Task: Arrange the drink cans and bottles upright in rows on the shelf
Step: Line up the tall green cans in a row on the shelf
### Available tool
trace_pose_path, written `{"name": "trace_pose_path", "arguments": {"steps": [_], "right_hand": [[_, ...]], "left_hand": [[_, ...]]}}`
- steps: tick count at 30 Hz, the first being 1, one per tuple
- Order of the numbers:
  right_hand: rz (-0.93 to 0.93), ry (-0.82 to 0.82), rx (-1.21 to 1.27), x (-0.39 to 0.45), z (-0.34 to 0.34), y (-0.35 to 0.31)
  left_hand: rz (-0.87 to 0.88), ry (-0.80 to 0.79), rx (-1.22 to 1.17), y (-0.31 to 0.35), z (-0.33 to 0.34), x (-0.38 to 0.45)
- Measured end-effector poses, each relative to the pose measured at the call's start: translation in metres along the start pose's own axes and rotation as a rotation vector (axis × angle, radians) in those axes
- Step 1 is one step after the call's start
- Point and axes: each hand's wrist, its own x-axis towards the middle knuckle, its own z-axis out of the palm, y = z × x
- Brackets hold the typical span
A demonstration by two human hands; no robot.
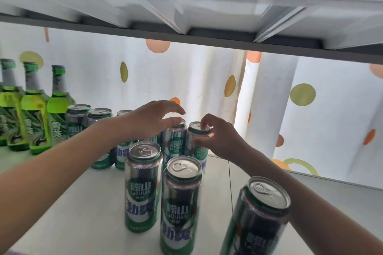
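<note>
On the shelf point(68, 184), upright cans point(143, 188)

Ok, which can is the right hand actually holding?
The back-row can farthest right; the right hand pinches its top rim. The left hand touches its neighbour.

White curtain point(165, 76) with orange and olive dots hangs behind, spanning 9 to 3 o'clock; grey upper shelf underside point(207, 16) at 12 o'clock.
</note>
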Motion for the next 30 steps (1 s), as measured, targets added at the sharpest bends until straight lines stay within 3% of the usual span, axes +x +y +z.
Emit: {"name": "trace_pose_path", "arguments": {"steps": [7, 13, 21, 30], "right_hand": [[-0.023, -0.063, -0.141, -0.018, -0.038, -0.032], [-0.093, -0.012, -0.167, -0.059, -0.072, -0.083], [-0.131, -0.014, -0.138, -0.118, -0.044, -0.122], [-0.036, -0.022, -0.226, -0.138, -0.016, -0.131]], "left_hand": [[0.093, 0.052, 0.134, 0.039, -0.03, -0.049], [0.103, 0.077, 0.02, 0.057, -0.055, -0.095], [0.147, 0.093, 0.034, 0.041, -0.042, -0.131], [0.111, 0.153, -0.052, 0.025, -0.014, -0.149]]}}
